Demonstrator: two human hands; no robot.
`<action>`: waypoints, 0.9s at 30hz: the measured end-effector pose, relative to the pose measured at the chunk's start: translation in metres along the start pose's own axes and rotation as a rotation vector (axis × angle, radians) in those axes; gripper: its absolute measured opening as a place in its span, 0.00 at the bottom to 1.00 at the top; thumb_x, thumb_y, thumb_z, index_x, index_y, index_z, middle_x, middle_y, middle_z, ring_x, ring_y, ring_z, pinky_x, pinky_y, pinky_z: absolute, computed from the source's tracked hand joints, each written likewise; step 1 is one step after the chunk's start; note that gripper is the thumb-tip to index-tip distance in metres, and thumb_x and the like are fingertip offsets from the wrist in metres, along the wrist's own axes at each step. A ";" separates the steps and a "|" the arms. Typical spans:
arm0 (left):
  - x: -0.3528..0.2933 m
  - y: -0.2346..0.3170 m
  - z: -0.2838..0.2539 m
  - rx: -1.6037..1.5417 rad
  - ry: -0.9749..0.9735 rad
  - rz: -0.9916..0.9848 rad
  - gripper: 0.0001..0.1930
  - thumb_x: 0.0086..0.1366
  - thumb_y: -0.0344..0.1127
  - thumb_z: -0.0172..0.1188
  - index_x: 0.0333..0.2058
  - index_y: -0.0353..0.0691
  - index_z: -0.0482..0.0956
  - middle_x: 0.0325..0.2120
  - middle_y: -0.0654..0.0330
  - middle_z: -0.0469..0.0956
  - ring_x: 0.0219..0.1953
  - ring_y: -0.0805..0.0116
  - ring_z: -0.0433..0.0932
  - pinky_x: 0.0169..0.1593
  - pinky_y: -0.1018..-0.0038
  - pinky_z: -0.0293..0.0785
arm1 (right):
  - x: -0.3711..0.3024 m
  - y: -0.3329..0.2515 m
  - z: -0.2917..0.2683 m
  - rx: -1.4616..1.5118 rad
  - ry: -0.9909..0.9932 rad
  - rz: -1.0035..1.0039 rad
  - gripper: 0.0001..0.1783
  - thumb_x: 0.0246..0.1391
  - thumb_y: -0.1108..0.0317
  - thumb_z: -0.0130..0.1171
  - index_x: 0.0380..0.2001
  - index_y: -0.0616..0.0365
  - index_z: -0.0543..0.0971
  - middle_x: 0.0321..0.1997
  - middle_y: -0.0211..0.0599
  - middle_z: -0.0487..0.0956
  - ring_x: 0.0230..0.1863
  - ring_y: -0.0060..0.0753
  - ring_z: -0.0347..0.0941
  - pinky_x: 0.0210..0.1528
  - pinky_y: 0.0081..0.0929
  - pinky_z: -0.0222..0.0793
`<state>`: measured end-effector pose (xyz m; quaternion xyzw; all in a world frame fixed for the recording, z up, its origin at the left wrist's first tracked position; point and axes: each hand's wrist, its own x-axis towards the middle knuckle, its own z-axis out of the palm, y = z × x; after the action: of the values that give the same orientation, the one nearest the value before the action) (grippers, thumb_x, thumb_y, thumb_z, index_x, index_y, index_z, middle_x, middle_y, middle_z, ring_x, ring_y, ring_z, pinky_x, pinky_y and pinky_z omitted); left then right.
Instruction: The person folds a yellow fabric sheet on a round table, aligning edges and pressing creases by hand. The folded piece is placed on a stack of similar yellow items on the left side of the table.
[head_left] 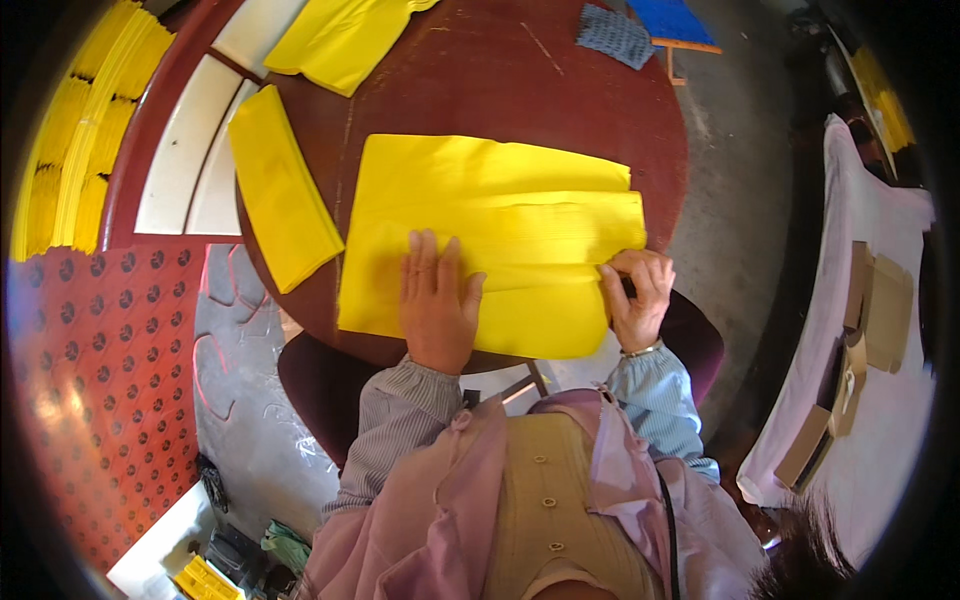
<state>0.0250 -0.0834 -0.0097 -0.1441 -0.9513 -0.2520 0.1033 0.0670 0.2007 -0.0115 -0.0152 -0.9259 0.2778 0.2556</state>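
While the creased yellow sheet (540, 225) lay flat on the red-brown table (600, 110), the left hand (437, 305) rested on it palm down, fingers extended, thumb apart. Right hand (640, 297) curled at the sheet's right edge; could not tell whether it pinched the material. Left of the sheet: 1 yellow folded strip (283, 190). Farther off lay 1 yellow piece (345, 40) and 1 grey cloth (612, 37).

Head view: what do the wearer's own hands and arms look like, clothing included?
Both the left hand and right hand are ungloved. The left sleeve is pale grey-blue with fine stripes and a gathered cuff; the right sleeve looks bluer, also gathered. A thin gold-toned bracelet circles the right wrist. A pink garment covers the shoulders.
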 end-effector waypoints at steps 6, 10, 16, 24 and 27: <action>0.003 0.020 0.019 0.002 0.094 -0.062 0.40 0.67 0.51 0.73 0.71 0.40 0.69 0.75 0.32 0.59 0.78 0.27 0.54 0.78 0.39 0.51 | 0.005 0.010 0.002 -0.079 0.017 0.040 0.11 0.52 0.63 0.80 0.31 0.50 0.85 0.35 0.30 0.81 0.43 0.40 0.72 0.49 0.42 0.62; 0.004 0.030 0.027 0.145 0.024 -0.046 0.42 0.68 0.61 0.68 0.76 0.54 0.66 0.78 0.33 0.48 0.80 0.22 0.41 0.77 0.28 0.38 | 0.005 0.020 0.000 -0.045 0.054 0.085 0.13 0.49 0.65 0.80 0.28 0.50 0.82 0.33 0.28 0.80 0.42 0.39 0.72 0.48 0.41 0.61; 0.003 0.030 0.028 0.220 -0.005 -0.021 0.41 0.68 0.64 0.66 0.77 0.68 0.65 0.79 0.33 0.45 0.80 0.20 0.36 0.75 0.25 0.33 | 0.014 0.015 -0.004 -0.132 0.007 -0.059 0.19 0.56 0.76 0.70 0.51 0.51 0.83 0.62 0.42 0.81 0.67 0.45 0.73 0.72 0.48 0.61; 0.004 0.030 0.028 0.228 -0.032 -0.056 0.41 0.68 0.64 0.65 0.77 0.69 0.65 0.80 0.34 0.45 0.81 0.22 0.36 0.77 0.27 0.32 | 0.042 -0.023 0.004 -0.064 -0.314 -0.149 0.39 0.59 0.78 0.62 0.75 0.54 0.70 0.83 0.44 0.64 0.85 0.49 0.54 0.84 0.57 0.47; 0.005 0.030 0.029 0.232 -0.030 -0.068 0.41 0.67 0.66 0.65 0.77 0.70 0.66 0.80 0.35 0.44 0.81 0.23 0.36 0.77 0.27 0.31 | 0.043 -0.043 0.028 -0.034 -0.385 -0.179 0.38 0.67 0.62 0.61 0.78 0.55 0.66 0.85 0.46 0.60 0.86 0.48 0.50 0.86 0.52 0.43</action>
<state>0.0264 -0.0422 -0.0197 -0.1027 -0.9799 -0.1413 0.0965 0.0210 0.1572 0.0109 0.1161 -0.9598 0.2361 0.0974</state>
